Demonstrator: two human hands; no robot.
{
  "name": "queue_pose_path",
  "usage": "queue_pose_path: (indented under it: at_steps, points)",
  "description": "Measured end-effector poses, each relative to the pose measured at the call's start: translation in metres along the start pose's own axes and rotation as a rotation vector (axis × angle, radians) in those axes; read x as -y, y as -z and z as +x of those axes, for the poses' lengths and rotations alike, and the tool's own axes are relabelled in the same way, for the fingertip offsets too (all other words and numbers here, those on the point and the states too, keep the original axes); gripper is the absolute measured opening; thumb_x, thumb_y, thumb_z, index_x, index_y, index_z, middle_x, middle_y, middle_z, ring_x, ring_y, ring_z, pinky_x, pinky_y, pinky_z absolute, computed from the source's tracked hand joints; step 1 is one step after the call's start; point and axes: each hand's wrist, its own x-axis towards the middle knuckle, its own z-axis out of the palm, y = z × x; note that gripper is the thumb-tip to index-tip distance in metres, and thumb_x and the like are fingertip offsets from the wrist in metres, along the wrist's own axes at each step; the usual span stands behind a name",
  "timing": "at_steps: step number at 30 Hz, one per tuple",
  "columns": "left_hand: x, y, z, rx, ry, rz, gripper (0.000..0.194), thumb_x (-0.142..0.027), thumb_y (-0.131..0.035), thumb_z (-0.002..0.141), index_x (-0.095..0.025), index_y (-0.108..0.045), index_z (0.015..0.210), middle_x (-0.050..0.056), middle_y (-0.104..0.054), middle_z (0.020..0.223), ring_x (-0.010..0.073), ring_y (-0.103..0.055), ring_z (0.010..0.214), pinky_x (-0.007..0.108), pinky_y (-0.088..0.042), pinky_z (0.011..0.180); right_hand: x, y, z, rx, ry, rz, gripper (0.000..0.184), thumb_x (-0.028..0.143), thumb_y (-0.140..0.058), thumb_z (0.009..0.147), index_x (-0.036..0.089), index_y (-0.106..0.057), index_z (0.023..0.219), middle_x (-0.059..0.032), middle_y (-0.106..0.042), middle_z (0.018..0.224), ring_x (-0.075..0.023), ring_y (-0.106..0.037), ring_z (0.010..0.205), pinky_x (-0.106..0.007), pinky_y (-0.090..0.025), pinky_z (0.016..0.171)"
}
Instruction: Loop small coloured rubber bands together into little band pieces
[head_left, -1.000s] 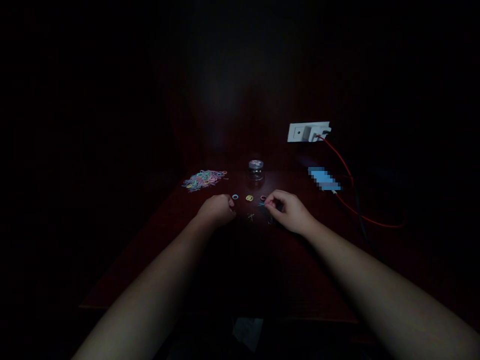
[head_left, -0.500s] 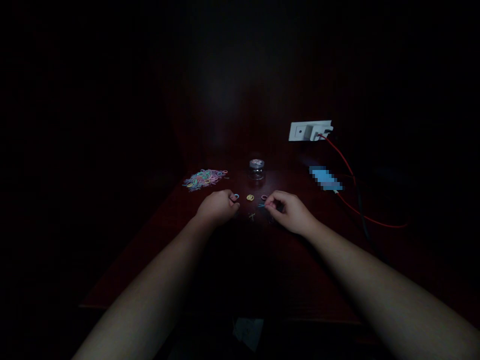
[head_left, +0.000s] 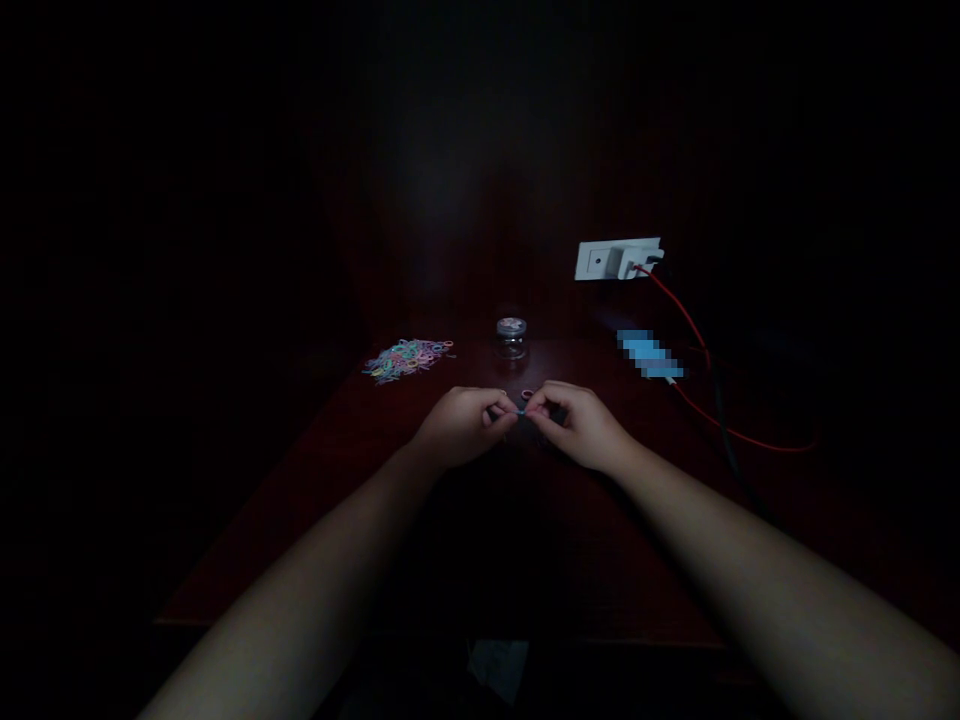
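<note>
In the head view my left hand [head_left: 469,425] and my right hand [head_left: 574,420] meet over the middle of the table, fingertips nearly touching. Thumb and forefinger of each are pinched on a small blue hair tie [head_left: 521,412], of which only a short bit shows between them. Just behind my right fingertips lies a pink hair tie [head_left: 527,395]. The edge of a yellow hair tie [head_left: 503,393] peeks out behind my left hand, which hides the rest of it.
A pile of colourful hair ties [head_left: 409,360] lies at the back left. A small clear jar with a lid [head_left: 511,338] stands behind my hands. At right are a blurred-out blue phone-like thing [head_left: 649,354], a red cable [head_left: 682,300] and a wall socket [head_left: 598,261].
My left hand has moved right, from beside the loose hair ties to my right fingertips, and now pinches the blue hair tie too. My right hand has stayed almost in place.
</note>
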Motion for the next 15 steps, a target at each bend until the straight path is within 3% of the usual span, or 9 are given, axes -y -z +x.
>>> queue_pose_path:
  at_steps: [11, 15]
  points:
    - [-0.0023, 0.0039, -0.0005, -0.119, -0.013, -0.055, 0.015, -0.026, -0.065, 0.080, -0.016, -0.070, 0.090, -0.002, -0.064, 0.060, 0.0060, -0.049, 0.045, 0.016, -0.037, 0.045, -0.0009, -0.0001, 0.0009, -0.003, 0.009, 0.032, 0.007, 0.018, -0.058, 0.084, 0.017, -0.064, 0.082, -0.0018, -0.059, 0.074, -0.0137, -0.056, 0.069, -0.027, -0.044, 0.066]
    - [-0.0020, 0.0026, -0.0004, -0.112, -0.033, -0.057, 0.012, -0.025, -0.064, 0.080, -0.015, -0.069, 0.084, -0.002, -0.061, 0.059, 0.0055, -0.047, 0.046, 0.016, -0.035, 0.045, 0.0014, -0.0006, 0.0012, -0.002, -0.006, 0.027, 0.006, 0.018, -0.058, 0.083, 0.017, -0.064, 0.081, -0.0020, -0.058, 0.074, -0.0136, -0.055, 0.068, -0.027, -0.044, 0.065]
